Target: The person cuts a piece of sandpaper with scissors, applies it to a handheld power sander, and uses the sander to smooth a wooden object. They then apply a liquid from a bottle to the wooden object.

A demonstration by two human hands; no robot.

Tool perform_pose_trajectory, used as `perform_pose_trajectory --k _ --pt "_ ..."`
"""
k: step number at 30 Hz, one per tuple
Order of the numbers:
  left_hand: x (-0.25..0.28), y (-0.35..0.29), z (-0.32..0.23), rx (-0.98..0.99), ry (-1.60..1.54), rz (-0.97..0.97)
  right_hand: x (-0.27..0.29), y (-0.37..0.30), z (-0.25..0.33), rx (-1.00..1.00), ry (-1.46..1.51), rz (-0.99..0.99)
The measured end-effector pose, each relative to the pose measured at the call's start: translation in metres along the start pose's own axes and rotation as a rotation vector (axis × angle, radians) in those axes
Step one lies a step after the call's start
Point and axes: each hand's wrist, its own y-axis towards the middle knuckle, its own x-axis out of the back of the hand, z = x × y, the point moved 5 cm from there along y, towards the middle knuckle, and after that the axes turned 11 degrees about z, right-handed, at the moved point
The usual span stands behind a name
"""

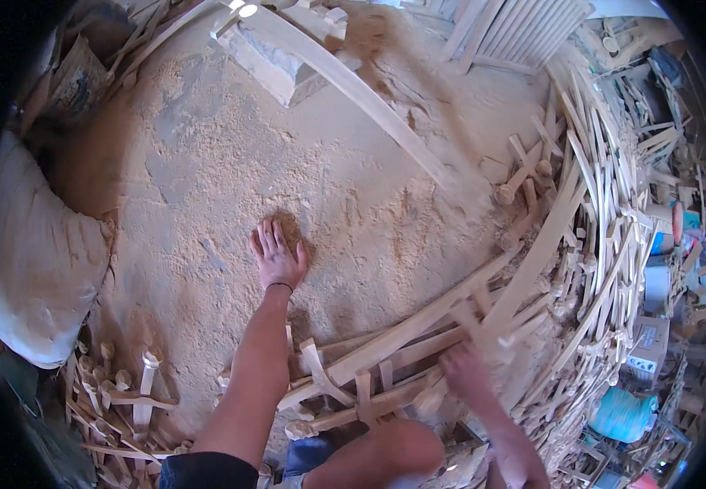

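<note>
"Just beyond the bent knee (402, 452), what is the right hand (463, 371) doing?"

"It is hanging low beside the wood pieces (320, 371), close to a blurred stick (477, 314). As the hand is also appearing blurred, I cannot tell whether its fingers are gripping something or only touching."

"Where are these pieces lying?"

"They are lying in front of the knee, some of them crossing, and a long plank (406, 328) is running along their far side."

"And the left hand (277, 257)?"

"Farther forward, it is resting flat on the dusty floor (198, 138). Its fingers are spreading a little, the thumb is pointing aside, and it is holding nothing."

"Which step are you seeing?"

"In my judgement, the right hand is handling the wood while the left is giving support. A next move would be calling for a sure hold and gentle force, because crossing parts may be catching each other."

"What is lying farther?"

"A pale sack (39, 253) is sitting at left, and a curved beam (361, 91) is stretching across the upper part."
</note>
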Motion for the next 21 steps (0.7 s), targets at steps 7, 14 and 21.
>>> perform_pose_trajectory --k 7,14,21 --pt "-0.005 -0.001 -0.008 0.028 0.045 0.044 0.019 0.029 0.136 0.24 0.936 0.089" --pt "-0.001 -0.001 -0.003 0.034 0.069 -0.033 0.129 0.135 -0.027 -0.334 0.828 -0.427" --pt "-0.006 0.002 -0.004 0.049 0.068 0.059 0.181 0.271 -0.165 -0.616 0.392 -0.525"
